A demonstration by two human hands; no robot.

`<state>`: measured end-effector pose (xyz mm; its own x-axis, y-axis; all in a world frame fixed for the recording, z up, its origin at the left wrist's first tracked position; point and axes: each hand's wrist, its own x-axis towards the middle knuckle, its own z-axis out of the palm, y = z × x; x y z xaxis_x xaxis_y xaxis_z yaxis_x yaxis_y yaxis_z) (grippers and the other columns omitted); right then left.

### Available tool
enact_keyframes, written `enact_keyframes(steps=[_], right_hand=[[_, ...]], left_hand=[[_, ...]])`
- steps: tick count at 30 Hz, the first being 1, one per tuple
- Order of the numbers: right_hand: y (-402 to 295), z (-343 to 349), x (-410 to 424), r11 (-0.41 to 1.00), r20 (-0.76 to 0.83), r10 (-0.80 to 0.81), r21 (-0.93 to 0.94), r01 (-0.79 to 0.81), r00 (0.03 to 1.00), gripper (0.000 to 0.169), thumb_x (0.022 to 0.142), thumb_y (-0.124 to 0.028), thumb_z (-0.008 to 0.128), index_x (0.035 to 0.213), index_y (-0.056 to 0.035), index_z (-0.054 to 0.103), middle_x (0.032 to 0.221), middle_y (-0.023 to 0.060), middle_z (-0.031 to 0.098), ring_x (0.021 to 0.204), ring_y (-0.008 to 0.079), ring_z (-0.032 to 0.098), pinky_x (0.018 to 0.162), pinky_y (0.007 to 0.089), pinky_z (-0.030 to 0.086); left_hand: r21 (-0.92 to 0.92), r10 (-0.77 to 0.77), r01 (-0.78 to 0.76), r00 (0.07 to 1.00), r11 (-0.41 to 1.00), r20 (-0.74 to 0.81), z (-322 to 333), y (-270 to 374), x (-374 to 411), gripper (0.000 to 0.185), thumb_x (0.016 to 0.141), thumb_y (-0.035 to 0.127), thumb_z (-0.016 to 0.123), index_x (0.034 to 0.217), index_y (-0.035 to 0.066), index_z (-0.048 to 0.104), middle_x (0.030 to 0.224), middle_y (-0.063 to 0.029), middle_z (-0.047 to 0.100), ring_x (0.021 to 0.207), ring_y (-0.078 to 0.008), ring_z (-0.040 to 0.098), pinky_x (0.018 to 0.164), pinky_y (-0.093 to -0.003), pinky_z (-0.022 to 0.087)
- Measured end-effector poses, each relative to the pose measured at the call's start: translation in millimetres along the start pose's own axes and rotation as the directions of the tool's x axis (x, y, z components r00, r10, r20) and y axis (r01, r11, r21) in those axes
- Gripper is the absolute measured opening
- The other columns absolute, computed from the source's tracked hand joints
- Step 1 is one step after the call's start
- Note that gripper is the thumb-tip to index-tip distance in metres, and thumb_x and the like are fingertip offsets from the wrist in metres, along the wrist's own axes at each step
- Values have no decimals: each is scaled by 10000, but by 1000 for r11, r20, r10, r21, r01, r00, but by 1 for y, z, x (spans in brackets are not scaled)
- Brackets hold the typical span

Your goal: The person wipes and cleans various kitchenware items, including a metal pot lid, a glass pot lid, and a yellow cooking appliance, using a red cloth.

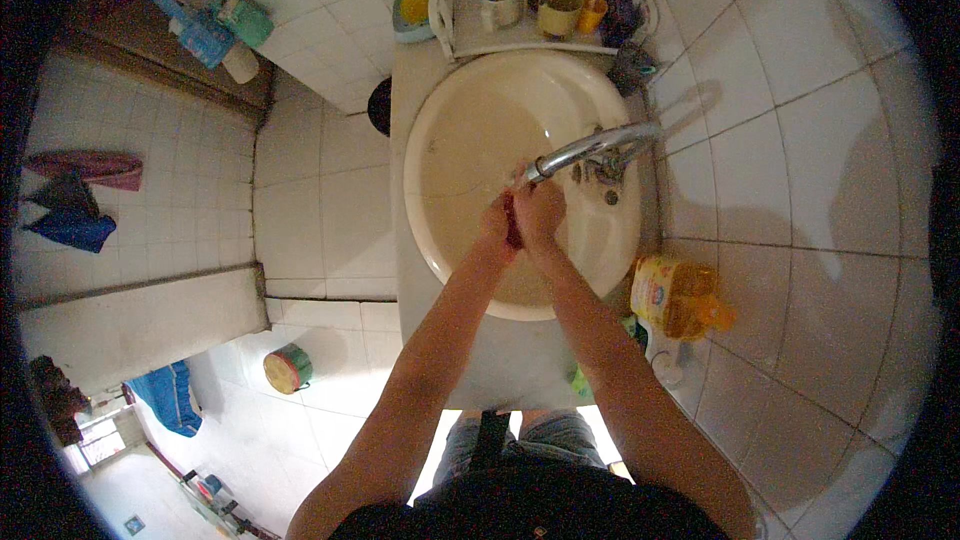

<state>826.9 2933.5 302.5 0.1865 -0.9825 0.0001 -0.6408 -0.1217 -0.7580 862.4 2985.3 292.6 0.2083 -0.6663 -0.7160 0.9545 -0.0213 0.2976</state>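
Note:
Both hands are together over a cream oval washbasin (457,127), just below the outlet of a curved chrome faucet (596,150). My left hand (495,216) is pressed against the inner side of my right hand (541,211). The fingers of my right hand are curled beneath the spout and partly hide those of the left. A dark red patch shows between the palms; whether it is an object or shadowed skin, I cannot tell. Metal tap fittings (604,169) sit on the basin's right rim. Whether water is running is unclear.
Behind the basin, a white shelf (525,51) holds cups and toothbrushes. A soap dish (414,15) stands to its left. By the tiled right wall is a large bottle of yellow liquid (675,296). A green bucket-like container (289,369) is at lower left.

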Motion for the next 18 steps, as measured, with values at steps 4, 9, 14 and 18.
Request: enact_keyframes(steps=[4,9,14,18], right_hand=[[-13,7,-52,974,158,-146,199,113,977,256,797,-335,641,828,-80,635,737,139,645,698,359,625,630,441,478],[6,-1,19,987,93,153,26,-156,984,318,813,-378,634,728,-74,608,684,150,633,635,354,616,596,432,465],[-29,-6,-61,988,147,-144,77,134,979,360,826,-381,630,701,-47,577,648,158,611,619,357,606,571,443,453],[-17,-10,-59,974,233,-217,119,193,948,378,843,-408,611,814,-33,581,719,166,624,672,362,618,597,430,463]], left_hand=[[13,122,-122,992,992,-42,-34,15,-3,396,986,369,314,1078,81,570,976,-56,632,810,-243,603,712,-369,504],[17,15,-15,1000,1000,-5,-14,5,-3,391,978,380,341,1034,72,575,933,-68,633,795,-239,597,700,-368,498],[-115,140,-103,917,988,375,-79,22,33,407,969,392,361,1031,56,582,923,-88,640,824,-236,609,725,-369,505],[-161,122,-53,882,985,455,-62,26,16,415,960,396,372,996,47,594,899,-104,644,834,-247,612,744,-380,504]])
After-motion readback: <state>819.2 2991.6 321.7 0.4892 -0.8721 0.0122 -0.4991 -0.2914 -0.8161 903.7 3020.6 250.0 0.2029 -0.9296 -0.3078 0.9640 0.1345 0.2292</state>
